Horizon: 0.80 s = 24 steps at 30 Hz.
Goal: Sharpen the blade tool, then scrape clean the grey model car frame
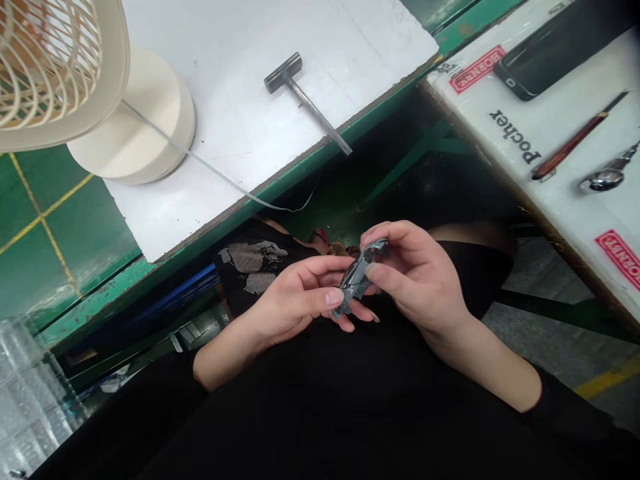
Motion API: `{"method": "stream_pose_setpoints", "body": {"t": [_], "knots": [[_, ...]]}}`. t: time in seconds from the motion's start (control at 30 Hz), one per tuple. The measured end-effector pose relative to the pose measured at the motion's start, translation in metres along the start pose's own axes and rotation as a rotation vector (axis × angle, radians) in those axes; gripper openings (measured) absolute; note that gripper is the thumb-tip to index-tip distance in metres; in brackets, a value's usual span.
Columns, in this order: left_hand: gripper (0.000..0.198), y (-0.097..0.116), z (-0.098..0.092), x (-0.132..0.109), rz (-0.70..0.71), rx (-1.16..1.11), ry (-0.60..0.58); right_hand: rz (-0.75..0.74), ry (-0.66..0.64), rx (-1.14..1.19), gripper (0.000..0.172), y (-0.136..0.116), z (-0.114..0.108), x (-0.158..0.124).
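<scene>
Holding a grey car-shaped part (356, 280), both hands (295, 293) (425, 277) sit apart from trays (30, 393).

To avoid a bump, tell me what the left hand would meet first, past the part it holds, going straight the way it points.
Most likely the right hand, at the other end of the same grey car-shaped part that the left hand holds; depth is unclear in this view.

A model car (356, 280) is between left hand (295, 293) and right hand (423, 273), before a desk (110, 290) with a fan (107, 100) left of a hammer (315, 110).
</scene>
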State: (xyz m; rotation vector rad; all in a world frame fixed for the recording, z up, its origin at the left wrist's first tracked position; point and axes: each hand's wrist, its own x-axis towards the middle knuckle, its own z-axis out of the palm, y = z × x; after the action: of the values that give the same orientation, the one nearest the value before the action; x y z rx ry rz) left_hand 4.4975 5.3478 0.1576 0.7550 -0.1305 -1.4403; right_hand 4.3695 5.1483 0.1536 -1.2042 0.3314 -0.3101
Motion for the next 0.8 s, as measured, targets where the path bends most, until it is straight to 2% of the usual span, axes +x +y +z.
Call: {"method": "stream_pose_setpoints", "body": {"t": [0.17,0.4,0.6,0.8], "knots": [[0.048,-0.002,0.000,0.000,0.015,0.021,0.013,-0.014,-0.018,-0.020,0.027,0.001,0.000,0.001],[0.057,-0.007,0.003,-0.001,0.058,0.150,0.140,-0.004,-0.042,-0.024,0.032,0.005,-0.005,0.003],[0.069,-0.009,0.011,-0.001,0.285,0.453,0.398,0.071,-0.021,-0.055,0.050,0.004,-0.008,-0.001],[0.072,-0.013,0.013,-0.002,0.321,0.631,0.456,0.068,-0.120,-0.310,0.037,-0.007,-0.006,-0.002]]}}
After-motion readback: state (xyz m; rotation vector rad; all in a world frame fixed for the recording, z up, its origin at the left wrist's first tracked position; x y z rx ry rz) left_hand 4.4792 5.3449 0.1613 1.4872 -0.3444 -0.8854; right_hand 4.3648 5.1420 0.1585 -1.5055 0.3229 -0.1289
